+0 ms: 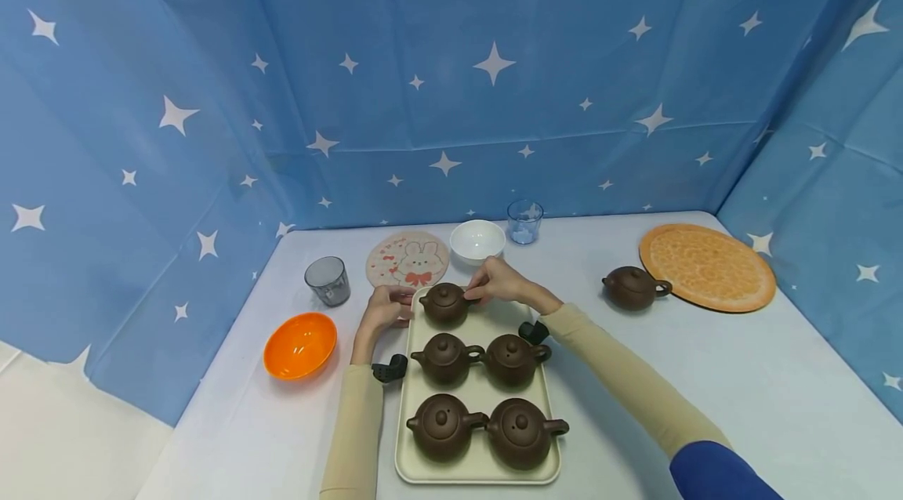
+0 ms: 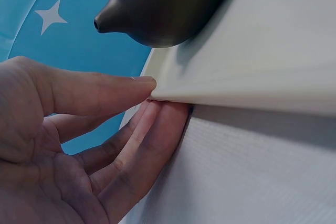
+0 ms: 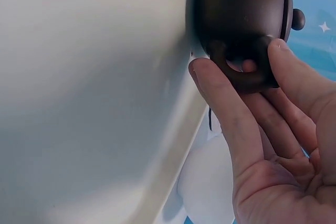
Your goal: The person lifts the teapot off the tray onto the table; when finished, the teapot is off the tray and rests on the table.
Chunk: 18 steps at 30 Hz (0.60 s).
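i'm watching the right hand (image 1: 496, 281) pinching a teapot (image 1: 444, 306) by its handle at the far left corner of the tray (image 1: 497, 316). the left hand (image 1: 384, 309) is gripping that corner, and only its wrist view is showing the fingers tucking underneath, thumb on top. the head view alone is showing another pot (image 1: 631, 289) sitting on the tabletop (image 1: 705, 359) near the orange mat (image 1: 708, 269).

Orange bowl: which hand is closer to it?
Left. The left hand is just right of the bowl and farther back, pinching the tray; the right hand is much farther right, holding a teapot.
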### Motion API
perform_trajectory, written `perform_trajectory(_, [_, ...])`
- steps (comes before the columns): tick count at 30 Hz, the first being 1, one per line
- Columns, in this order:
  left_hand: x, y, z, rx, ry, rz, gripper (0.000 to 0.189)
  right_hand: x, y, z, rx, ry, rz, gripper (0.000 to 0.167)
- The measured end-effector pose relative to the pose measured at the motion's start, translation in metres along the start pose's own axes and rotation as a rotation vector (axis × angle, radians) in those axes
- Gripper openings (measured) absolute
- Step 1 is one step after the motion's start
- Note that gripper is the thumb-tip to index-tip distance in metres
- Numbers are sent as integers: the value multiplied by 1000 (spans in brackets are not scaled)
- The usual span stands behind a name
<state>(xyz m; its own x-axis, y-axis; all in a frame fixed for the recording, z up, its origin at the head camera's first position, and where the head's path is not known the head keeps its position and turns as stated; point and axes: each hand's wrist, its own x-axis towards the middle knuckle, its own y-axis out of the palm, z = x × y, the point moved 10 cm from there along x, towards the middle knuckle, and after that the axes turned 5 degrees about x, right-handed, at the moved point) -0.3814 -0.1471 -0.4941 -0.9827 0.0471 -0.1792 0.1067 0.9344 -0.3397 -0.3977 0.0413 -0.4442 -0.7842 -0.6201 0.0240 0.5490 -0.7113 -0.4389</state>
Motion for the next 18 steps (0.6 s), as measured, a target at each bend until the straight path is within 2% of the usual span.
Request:
perform_trajectory(12, [1,0,3,4,-11,-2,50,0,-3,-4,4,12,-37,10])
perform_trajectory(18, [1,-1,3,2,-10,4,50,-2,-13,3,38,-2,-38,11])
